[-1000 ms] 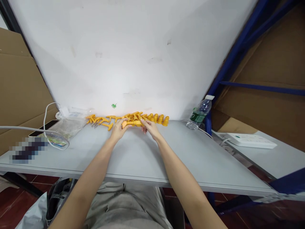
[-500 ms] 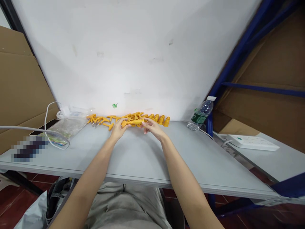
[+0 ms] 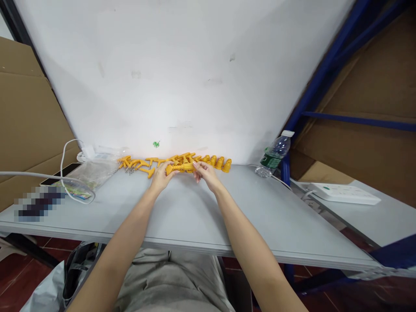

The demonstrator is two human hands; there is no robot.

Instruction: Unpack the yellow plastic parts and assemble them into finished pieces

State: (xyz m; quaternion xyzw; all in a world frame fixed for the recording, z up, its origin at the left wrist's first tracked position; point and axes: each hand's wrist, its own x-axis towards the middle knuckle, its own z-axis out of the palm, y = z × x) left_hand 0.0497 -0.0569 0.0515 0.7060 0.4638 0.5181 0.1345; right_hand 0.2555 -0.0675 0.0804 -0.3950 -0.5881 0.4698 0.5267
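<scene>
Between my hands is a slim yellow plastic piece (image 3: 184,167), roughly level, with a ridged stretch along it. My left hand (image 3: 160,177) has its fingers closed round the left end. At the right end, my right hand (image 3: 205,173) pinches it between thumb and fingers. Behind the hands lies a row of yellow T-shaped handles (image 3: 150,172), some with thin metal parts on them. To their right stand several yellow cup-like pieces (image 3: 220,163) along the wall. The fingers partly hide both ends of the held piece.
A clear water bottle (image 3: 275,154) leans at the table's right side by a blue post. On the left lie a clear plastic bag (image 3: 97,171), a phone (image 3: 60,173) and a white cable (image 3: 63,164). A white power strip (image 3: 344,193) rests on the right-hand surface.
My right hand has shifted slightly and its fingers have changed their hold at the piece's right end. My left hand stays almost where it was.
</scene>
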